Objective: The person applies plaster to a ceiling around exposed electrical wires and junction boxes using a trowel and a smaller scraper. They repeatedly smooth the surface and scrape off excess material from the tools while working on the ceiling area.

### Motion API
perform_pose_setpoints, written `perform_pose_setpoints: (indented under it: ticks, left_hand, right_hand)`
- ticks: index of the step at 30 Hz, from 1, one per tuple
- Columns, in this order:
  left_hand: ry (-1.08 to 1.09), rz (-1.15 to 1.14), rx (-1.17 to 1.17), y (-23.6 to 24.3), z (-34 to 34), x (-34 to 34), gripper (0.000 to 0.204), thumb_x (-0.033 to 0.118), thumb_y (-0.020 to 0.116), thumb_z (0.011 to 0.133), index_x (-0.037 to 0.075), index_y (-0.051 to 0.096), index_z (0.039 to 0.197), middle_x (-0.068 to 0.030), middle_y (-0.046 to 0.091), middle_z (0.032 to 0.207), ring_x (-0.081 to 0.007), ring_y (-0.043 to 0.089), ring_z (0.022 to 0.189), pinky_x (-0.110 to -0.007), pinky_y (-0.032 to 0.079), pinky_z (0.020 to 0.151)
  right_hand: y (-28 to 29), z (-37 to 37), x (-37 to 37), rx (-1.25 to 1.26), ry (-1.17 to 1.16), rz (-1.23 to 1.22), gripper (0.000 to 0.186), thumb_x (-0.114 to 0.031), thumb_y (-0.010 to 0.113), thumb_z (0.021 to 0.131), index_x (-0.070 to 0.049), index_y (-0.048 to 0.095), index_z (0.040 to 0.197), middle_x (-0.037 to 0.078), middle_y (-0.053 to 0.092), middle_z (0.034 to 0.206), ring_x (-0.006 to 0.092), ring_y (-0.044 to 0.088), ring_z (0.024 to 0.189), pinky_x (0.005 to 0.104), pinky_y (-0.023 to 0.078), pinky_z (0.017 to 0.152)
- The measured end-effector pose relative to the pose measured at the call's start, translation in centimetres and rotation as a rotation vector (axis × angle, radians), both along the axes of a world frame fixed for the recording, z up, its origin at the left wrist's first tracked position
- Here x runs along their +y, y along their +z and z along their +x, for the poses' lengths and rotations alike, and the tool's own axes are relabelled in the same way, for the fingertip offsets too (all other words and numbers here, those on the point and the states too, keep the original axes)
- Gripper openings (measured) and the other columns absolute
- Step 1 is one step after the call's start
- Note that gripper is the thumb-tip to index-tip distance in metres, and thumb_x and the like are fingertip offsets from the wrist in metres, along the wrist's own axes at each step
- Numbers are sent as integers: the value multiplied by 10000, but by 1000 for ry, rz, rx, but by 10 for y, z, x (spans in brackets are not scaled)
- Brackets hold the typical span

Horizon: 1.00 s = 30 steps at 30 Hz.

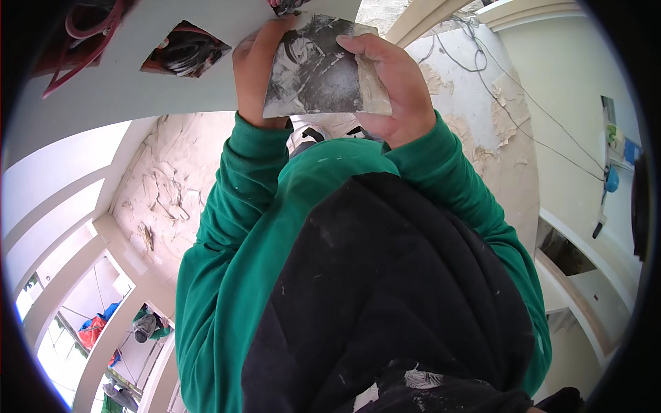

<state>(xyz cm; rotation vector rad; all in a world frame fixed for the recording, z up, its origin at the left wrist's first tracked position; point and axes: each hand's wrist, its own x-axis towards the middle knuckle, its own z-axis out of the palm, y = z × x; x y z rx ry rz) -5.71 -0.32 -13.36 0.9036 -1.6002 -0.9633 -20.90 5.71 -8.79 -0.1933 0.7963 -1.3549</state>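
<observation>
Both my hands are raised in front of me, in green sleeves. Between them is a flat grey sheet (317,69) smeared with black and white plaster, with a pale crust on its right edge. My left hand (256,65) grips the sheet's left edge, fingers curled over the top corner. My right hand (398,86) clamps the right edge, thumb on the front face. The sheet lies against the lower edge of a white board (138,89).
The white board has a diamond-shaped cut-out (184,48) showing red and black cables. Broken plaster debris (165,186) litters the pale floor below. Thin wires (482,62) trail at the upper right. Another person in green (148,323) is far below left. A blue tool (611,179) hangs on the right.
</observation>
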Motion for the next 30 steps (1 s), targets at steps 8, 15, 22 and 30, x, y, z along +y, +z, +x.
perform_pose_setpoints:
  ticks: [8,15,22,30]
  left_hand:
    - [-6,147,40,8,8,-1,195,50,627,884,18,676,1070,-101,699,1030,-143,649,868,-265,512,793]
    - [28,100,-23,7,3,-5,186,87,578,931,-10,689,1044,-87,704,993,-140,641,858,-262,499,792]
    - [44,211,-75,15,12,-1,219,36,606,886,14,662,1097,-96,692,1058,-167,642,914,-281,500,847]
    - [-39,-49,-146,8,17,-2,292,84,645,868,18,636,1153,-119,691,1073,-201,669,947,-303,519,862]
  right_hand:
    - [-10,-6,-10,-127,96,67,275,-88,604,909,76,573,1127,150,665,1009,271,684,895,398,580,801]
    - [-18,-8,-14,-237,117,79,283,-77,602,910,73,560,1147,139,664,1022,262,682,894,396,578,810]
    - [-17,-4,-12,-275,149,127,291,-93,594,918,53,560,1167,132,663,1043,260,679,901,394,574,827]
    - [-12,6,-9,-297,98,120,277,-91,576,920,37,551,1164,127,649,1050,279,664,949,407,554,875]
